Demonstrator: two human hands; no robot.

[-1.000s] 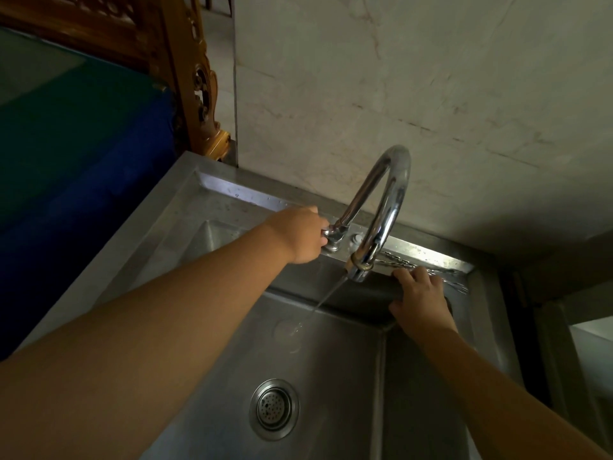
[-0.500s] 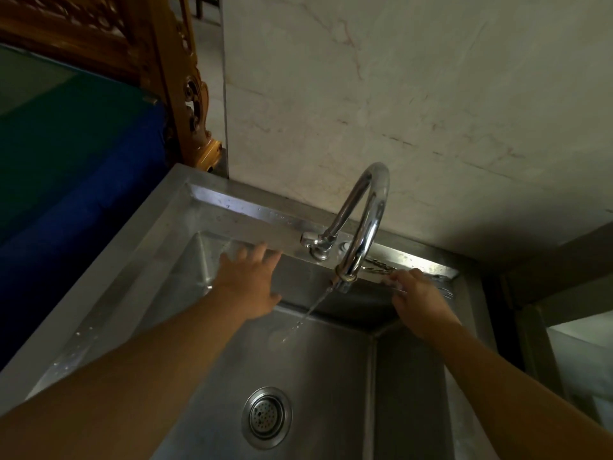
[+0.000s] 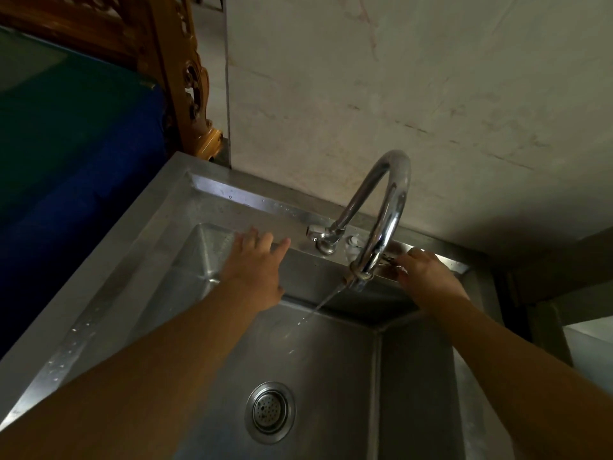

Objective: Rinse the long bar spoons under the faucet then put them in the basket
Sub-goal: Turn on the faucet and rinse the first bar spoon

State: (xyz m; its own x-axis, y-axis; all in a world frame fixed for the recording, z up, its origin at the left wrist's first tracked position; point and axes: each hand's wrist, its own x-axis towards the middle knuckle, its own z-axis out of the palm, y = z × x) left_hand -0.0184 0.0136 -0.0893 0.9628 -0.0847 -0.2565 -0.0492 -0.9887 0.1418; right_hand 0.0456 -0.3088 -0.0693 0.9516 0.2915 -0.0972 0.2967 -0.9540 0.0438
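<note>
I'm closing my right hand [image 3: 428,277] on the spoons [image 3: 389,259] at the sink's [image 3: 212,190] back edge; left fingers [image 3: 262,239] spread wide, holding nothing; wet handles may be slipping.

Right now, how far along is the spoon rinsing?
Done: the faucet is running, a thin stream falling into the sink. In hand: the right hand is on the spoons on the back ledge; the left hand is open and empty. Left: rinsing and basketing; no basket shows.

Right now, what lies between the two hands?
In the head view, the faucet with its handle and a thin stream of water lie between the left hand and right hand.
</note>
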